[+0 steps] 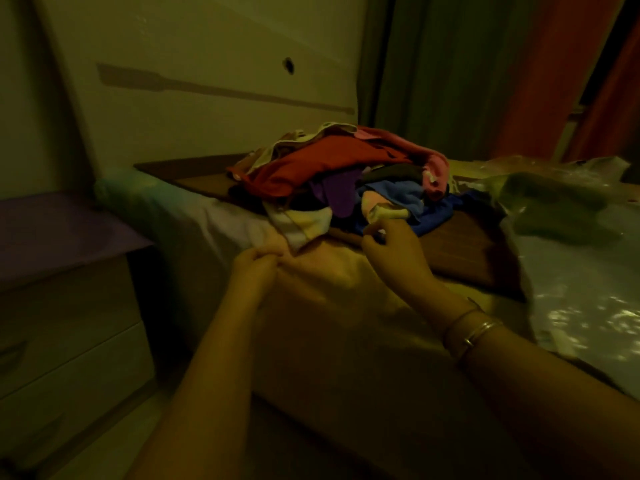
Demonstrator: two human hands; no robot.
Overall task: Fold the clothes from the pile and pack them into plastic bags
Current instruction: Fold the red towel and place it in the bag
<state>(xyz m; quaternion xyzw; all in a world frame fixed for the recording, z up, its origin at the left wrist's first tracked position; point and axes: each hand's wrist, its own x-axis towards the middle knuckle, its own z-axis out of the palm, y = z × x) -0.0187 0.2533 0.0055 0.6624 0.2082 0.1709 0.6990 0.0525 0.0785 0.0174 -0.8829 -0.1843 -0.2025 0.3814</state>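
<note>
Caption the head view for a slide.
Both hands pinch a pale garment before the clothes pile.

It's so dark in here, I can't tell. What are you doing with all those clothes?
A person is sorting laundry on a bed. The left hand pinches the edge of a pale cloth spread in front, and the right hand reaches beside it. The pile of clothes still waits behind, plastic bags to its right.
</note>
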